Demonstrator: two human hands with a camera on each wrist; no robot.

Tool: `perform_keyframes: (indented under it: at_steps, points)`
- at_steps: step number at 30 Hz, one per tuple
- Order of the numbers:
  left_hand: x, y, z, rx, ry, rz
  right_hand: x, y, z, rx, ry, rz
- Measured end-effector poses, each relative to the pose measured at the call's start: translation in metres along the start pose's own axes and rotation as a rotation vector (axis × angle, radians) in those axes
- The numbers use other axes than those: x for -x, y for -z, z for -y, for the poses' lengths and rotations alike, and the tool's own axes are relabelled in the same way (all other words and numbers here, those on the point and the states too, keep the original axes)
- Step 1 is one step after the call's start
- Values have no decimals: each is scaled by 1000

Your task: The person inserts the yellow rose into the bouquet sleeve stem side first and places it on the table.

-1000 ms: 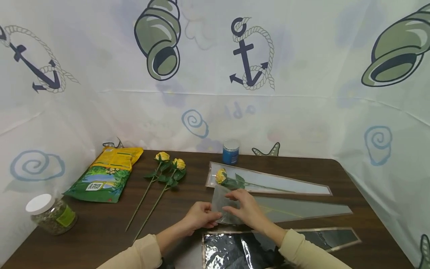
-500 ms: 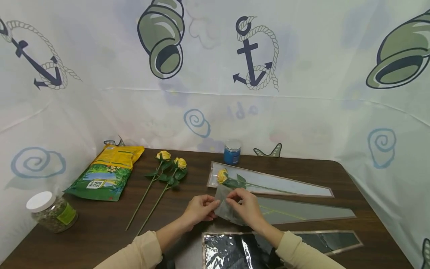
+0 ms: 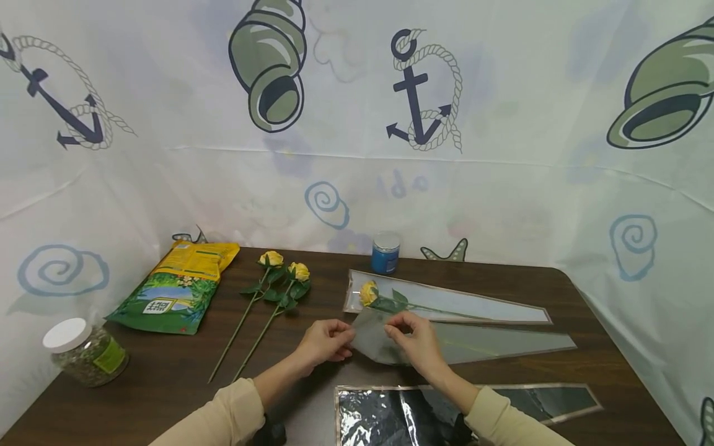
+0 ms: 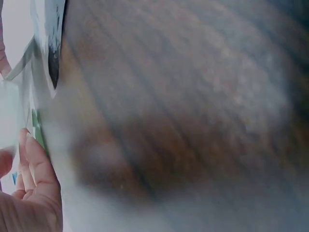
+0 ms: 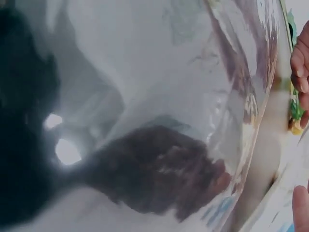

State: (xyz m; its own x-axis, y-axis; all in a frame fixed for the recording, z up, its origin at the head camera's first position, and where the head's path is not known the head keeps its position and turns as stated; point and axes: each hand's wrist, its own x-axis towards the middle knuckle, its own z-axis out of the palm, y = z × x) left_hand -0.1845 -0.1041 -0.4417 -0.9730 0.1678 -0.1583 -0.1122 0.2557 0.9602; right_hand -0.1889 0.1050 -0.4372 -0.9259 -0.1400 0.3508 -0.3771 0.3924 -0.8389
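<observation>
A long grey translucent flower sleeve [image 3: 474,341] tapers to the right in the head view. My left hand [image 3: 325,341] pinches the left corner of its wide end between thumb and fingers. With thumb and forefinger brought together, my right hand [image 3: 417,344] pinches the film near the top edge of the same end. Just behind, a yellow rose [image 3: 369,293] with green leaves lies on a white flower sleeve [image 3: 480,298]. The left wrist view shows the left hand [image 4: 36,193] at its left edge, beside pale film.
A dark, shiny flower sleeve [image 3: 385,415] lies in front, below my right forearm. Two yellow roses [image 3: 298,271] lie to the left. Farther left are a yellow-green bag [image 3: 173,288] and a white-lidded jar [image 3: 89,356]. A blue jar [image 3: 385,253] stands at the back.
My left hand has moved left and slightly up, drawing the grey sleeve's wide end with it. That end is now spread flatter, and the whole sleeve has shifted left.
</observation>
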Motion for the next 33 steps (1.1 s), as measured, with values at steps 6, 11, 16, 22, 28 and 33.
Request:
perform_keyframes:
  at_steps: [6,11,16,22,28,33]
  points:
    - [6,23,-2,-5,17,-41,0,-2,1,13,29,6]
    - [14,69,2,-48,36,-127,-1,-3,2,-24,20,14]
    - [25,116,11,-212,57,-239,-1,-4,1,-48,-4,24]
    - [27,140,22,-407,75,-233,0,-4,0,-14,15,7]
    - [15,134,24,-620,49,-260,1,-3,-2,11,-13,26]
    - [6,123,20,-656,56,-245,1,-2,-2,21,-18,35]
